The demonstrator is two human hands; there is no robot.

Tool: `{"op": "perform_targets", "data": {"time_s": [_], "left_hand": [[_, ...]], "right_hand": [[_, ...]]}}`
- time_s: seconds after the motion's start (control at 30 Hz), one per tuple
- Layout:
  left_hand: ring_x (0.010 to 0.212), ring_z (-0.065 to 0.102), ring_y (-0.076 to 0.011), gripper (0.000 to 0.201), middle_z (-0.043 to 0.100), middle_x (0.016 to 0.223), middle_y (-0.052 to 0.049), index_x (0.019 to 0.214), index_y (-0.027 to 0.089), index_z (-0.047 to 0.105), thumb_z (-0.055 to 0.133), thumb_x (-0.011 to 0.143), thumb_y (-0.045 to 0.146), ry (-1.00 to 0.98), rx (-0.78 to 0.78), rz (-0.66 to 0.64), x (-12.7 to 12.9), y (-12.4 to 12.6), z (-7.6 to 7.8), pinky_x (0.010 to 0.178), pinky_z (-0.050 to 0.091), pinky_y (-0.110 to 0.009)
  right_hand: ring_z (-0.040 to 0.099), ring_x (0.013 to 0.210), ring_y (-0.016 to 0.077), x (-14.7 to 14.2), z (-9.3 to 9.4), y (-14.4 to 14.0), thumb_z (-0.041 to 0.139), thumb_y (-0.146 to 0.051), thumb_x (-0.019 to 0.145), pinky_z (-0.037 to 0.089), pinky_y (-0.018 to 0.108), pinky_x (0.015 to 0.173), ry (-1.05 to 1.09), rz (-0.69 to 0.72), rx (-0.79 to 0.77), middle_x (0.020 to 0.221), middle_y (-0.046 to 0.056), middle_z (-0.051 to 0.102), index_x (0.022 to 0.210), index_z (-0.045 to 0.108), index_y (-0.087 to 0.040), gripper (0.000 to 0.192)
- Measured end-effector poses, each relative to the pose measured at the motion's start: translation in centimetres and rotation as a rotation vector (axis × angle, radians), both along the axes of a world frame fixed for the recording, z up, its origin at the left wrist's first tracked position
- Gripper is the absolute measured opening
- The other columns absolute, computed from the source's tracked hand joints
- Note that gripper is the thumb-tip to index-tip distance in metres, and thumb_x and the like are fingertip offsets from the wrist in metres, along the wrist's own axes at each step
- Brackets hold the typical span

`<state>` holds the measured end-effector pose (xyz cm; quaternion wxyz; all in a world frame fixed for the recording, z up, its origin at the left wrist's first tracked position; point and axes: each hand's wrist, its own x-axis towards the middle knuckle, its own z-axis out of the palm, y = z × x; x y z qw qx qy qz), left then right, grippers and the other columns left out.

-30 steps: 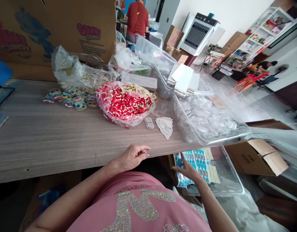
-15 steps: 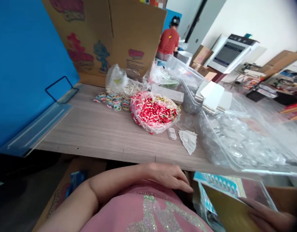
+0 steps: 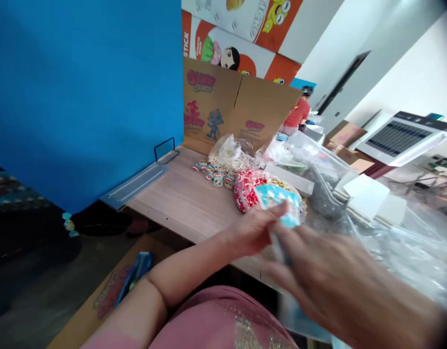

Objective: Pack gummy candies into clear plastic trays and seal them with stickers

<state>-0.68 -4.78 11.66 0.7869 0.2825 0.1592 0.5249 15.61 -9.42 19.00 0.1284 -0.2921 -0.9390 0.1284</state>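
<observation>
In front of me, a light-blue printed plastic packet [image 3: 276,196] with white shapes is held up over the table, in front of a clear bag of red and white pieces [image 3: 243,191]. My left hand [image 3: 254,231] is closed on the packet's lower part, thumb on top. My right hand [image 3: 311,259], smeared by motion, meets it from the right, its fingers closed around a pale lower edge of the packet. Small coloured face-shaped pieces [image 3: 216,175] lie in a loose group behind. Below my right forearm, another bluish packet [image 3: 301,315] shows blurred.
A clear tub [image 3: 383,257] of transparent plastic stands at the right, with white cards [image 3: 367,194] by it. A cardboard box [image 3: 223,104] and a blue panel [image 3: 85,97] border the table. A person in red [image 3: 298,114] is in the background.
My right hand has come from the lower right to the middle with a blue packet. My left hand has lifted from my lap to grip it. The view has turned left.
</observation>
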Motion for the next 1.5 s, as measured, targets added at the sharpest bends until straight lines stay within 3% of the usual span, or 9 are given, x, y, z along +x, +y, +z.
{"op": "perform_targets", "data": {"time_s": [0.1, 0.17, 0.27, 0.33, 0.53, 0.67, 0.87, 1.2, 1.5], "left_hand": [[0.074, 0.070, -0.0184, 0.023, 0.074, 0.085, -0.007, 0.097, 0.013, 0.069, 0.076, 0.080, 0.027, 0.067, -0.211, 0.204, -5.6, 0.5, -2.7, 0.076, 0.058, -0.032], [0.076, 0.073, -0.0243, 0.027, 0.075, 0.087, -0.011, 0.102, 0.010, 0.068, 0.074, 0.080, 0.025, 0.101, -0.254, 0.223, -9.4, 0.1, -5.0, 0.078, 0.060, -0.040], [0.086, 0.074, -0.0313, 0.037, 0.076, 0.096, -0.017, 0.111, 0.008, 0.067, 0.072, 0.082, 0.032, 0.127, -0.256, 0.326, -14.0, -1.3, -7.9, 0.082, 0.060, -0.047], [0.089, 0.074, -0.0313, 0.039, 0.076, 0.098, -0.018, 0.112, 0.009, 0.067, 0.073, 0.082, 0.032, 0.151, -0.280, 0.406, -16.0, -2.0, -9.6, 0.083, 0.060, -0.046], [0.081, 0.075, -0.0258, 0.036, 0.077, 0.095, -0.017, 0.105, 0.007, 0.068, 0.079, 0.077, 0.026, 0.282, -0.361, 0.498, -19.5, -2.8, -12.4, 0.082, 0.060, -0.038], [0.092, 0.073, -0.0237, 0.059, 0.074, 0.110, -0.015, 0.131, 0.012, 0.058, 0.079, 0.078, 0.027, 0.388, -0.294, 0.516, -20.7, -3.8, -12.6, 0.084, 0.058, -0.033], [0.096, 0.071, -0.0229, 0.126, 0.071, 0.114, -0.008, 0.159, 0.030, 0.001, 0.084, 0.066, 0.016, 0.585, -0.319, 0.600, -20.5, -5.3, -12.7, 0.082, 0.058, -0.032], [0.083, 0.069, -0.0184, 0.122, 0.068, 0.119, -0.010, 0.160, 0.028, 0.010, 0.081, 0.062, 0.015, 0.678, -0.219, 0.682, -19.3, -4.7, -13.5, 0.073, 0.057, -0.029], [0.090, 0.069, -0.0210, 0.091, 0.073, 0.110, -0.010, 0.143, 0.017, 0.051, 0.085, 0.058, 0.023, 0.701, -0.253, 0.803, -18.7, -4.7, -14.1, 0.078, 0.055, -0.029]], "right_hand": [[0.071, 0.084, 0.0217, -5.4, 1.5, 1.7, 0.063, -0.051, 0.090, 0.057, 0.033, 0.073, -0.052, 0.272, -0.066, 0.105, 0.008, 0.075, 0.120, 0.069, -0.025, 0.040], [0.071, 0.094, 0.0210, -5.2, 0.4, 4.9, 0.059, -0.047, 0.093, 0.057, 0.032, 0.080, 0.128, 0.172, -0.062, 0.113, 0.007, 0.073, 0.127, 0.066, -0.027, 0.040], [0.065, 0.110, 0.0264, -1.1, -4.9, 12.1, 0.057, -0.049, 0.092, 0.053, 0.041, 0.093, 0.459, -0.403, 0.137, 0.131, 0.010, 0.065, 0.134, 0.060, -0.027, 0.048], [0.064, 0.111, 0.0329, 1.6, -9.9, 16.5, 0.053, -0.051, 0.089, 0.051, 0.049, 0.095, 0.345, -0.643, 0.088, 0.127, 0.016, 0.066, 0.134, 0.061, -0.018, 0.056], [0.069, 0.102, 0.0310, 1.6, -19.5, 18.8, 0.044, -0.045, 0.092, 0.053, 0.042, 0.088, 0.003, -0.423, -0.109, 0.117, 0.017, 0.071, 0.140, 0.056, -0.015, 0.058], [0.066, 0.101, 0.0329, 0.4, -19.4, 17.6, 0.042, -0.041, 0.095, 0.052, 0.043, 0.084, -0.030, -0.439, 0.147, 0.114, 0.019, 0.071, 0.133, 0.061, -0.012, 0.051], [0.068, 0.087, 0.0281, 1.0, -20.1, 16.8, 0.049, -0.035, 0.093, 0.051, 0.039, 0.076, 0.038, -0.442, 0.262, 0.096, 0.013, 0.074, 0.120, 0.068, -0.017, 0.037], [0.067, 0.083, 0.0232, 1.8, -20.8, 17.1, 0.068, -0.039, 0.079, 0.053, 0.037, 0.073, 0.472, -0.462, -0.233, 0.097, 0.010, 0.075, 0.114, 0.073, -0.020, 0.040], [0.069, 0.074, 0.0186, 2.9, -20.1, 15.4, 0.082, -0.033, 0.068, 0.057, 0.034, 0.071, 0.640, -0.364, -0.828, 0.088, 0.004, 0.078, 0.108, 0.077, -0.025, 0.041]]}}
